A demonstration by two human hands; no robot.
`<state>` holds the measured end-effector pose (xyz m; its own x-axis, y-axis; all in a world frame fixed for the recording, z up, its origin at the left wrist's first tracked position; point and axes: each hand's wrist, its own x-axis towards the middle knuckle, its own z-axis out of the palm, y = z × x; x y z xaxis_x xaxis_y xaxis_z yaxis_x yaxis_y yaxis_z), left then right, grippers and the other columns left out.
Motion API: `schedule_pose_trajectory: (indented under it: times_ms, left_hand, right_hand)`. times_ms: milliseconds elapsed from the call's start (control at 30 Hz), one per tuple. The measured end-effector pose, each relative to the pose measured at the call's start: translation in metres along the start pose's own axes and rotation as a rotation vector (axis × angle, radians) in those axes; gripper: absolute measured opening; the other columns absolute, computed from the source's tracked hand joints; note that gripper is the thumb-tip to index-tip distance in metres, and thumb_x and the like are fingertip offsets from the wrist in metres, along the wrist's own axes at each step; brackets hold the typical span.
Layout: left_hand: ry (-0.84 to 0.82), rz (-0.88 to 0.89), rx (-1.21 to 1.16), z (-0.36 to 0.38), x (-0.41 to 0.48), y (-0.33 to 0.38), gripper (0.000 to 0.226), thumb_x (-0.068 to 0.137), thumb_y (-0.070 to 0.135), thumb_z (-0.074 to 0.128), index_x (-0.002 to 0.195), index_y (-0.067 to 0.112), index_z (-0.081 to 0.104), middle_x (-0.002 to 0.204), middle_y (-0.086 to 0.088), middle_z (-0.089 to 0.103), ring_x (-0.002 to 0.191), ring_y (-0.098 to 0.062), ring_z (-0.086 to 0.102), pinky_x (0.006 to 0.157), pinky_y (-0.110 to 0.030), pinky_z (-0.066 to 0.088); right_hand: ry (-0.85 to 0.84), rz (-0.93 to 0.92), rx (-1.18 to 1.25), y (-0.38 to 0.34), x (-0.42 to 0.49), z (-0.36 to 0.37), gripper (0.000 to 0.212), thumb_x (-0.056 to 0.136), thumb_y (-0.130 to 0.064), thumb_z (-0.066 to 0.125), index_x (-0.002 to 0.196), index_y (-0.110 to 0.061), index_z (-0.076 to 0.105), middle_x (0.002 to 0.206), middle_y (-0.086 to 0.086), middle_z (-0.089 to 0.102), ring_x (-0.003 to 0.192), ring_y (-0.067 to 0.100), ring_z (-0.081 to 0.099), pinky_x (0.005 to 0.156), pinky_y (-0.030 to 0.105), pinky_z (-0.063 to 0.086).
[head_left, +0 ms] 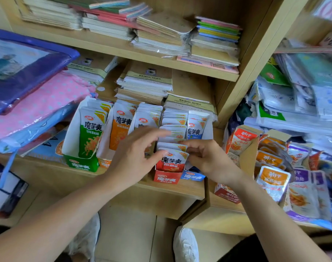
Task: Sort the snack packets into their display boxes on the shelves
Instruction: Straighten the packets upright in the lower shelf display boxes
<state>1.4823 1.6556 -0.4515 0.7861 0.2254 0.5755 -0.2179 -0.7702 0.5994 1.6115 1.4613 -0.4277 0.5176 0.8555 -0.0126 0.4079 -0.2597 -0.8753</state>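
Note:
Several display boxes of white snack packets stand in a row on the low shelf (172, 188): a green box (81, 164), an orange box (104, 163), a red box (168, 177) and a blue box (192, 176). My left hand (136, 154) reaches over the row, fingers stretched across the packets behind the red box, thumb against the front red packet (172, 161). My right hand (204, 157) has curled fingers pinching the right top edge of that front red packet. A fourth packet row behind my left hand is partly hidden.
Loose orange and purple snack packets (274, 180) and an open orange box (240, 140) crowd the shelf at right. Stacks of notebooks (148, 84) fill the shelves above. Pink and blue plastic folders (32, 103) lie at left. White shoes (186, 244) stand on the tiled floor below.

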Motion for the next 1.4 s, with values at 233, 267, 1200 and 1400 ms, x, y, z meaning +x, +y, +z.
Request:
schedule_pose_trajectory:
  times_ms: [233,267,1200,1400]
  left_hand:
    - [-0.113,0.076,-0.011,-0.004,0.000,0.001,0.020,0.087,0.038,0.068,0.094,0.023,0.078,0.088,0.021,0.068,0.083,-0.003,0.064,0.066,-0.031,0.056]
    - [-0.127,0.058,-0.036,-0.006,0.000,0.001,0.021,0.086,0.041,0.069,0.093,0.024,0.078,0.087,0.021,0.068,0.083,-0.005,0.065,0.065,-0.031,0.055]
    - [-0.300,-0.247,-0.302,-0.011,0.012,-0.004,0.043,0.092,0.046,0.050,0.127,0.028,0.068,0.105,0.016,0.067,0.106,-0.011,0.060,0.089,-0.032,0.047]
    - [-0.329,-0.215,-0.316,-0.015,0.012,-0.002,0.037,0.092,0.043,0.047,0.088,0.027,0.080,0.121,0.012,0.061,0.121,-0.017,0.051,0.104,-0.032,0.034]
  right_hand:
    - [0.126,-0.127,-0.170,-0.009,-0.007,0.000,0.038,0.080,-0.012,0.084,0.114,-0.019,0.070,0.105,-0.007,0.069,0.099,0.013,0.065,0.074,0.027,0.058]
    - [0.128,-0.149,-0.203,-0.010,-0.008,0.002,0.027,0.080,-0.013,0.083,0.105,-0.016,0.073,0.098,-0.007,0.071,0.093,0.011,0.067,0.072,0.024,0.057]
    - [0.323,-0.353,-0.450,0.008,-0.039,0.019,0.025,0.088,-0.028,0.073,0.110,-0.016,0.074,0.112,-0.005,0.068,0.108,0.007,0.064,0.084,0.030,0.058]
    - [0.361,-0.417,-0.474,0.011,-0.039,0.020,0.014,0.087,-0.024,0.075,0.098,-0.015,0.077,0.121,-0.003,0.066,0.116,0.012,0.060,0.089,0.034,0.056]
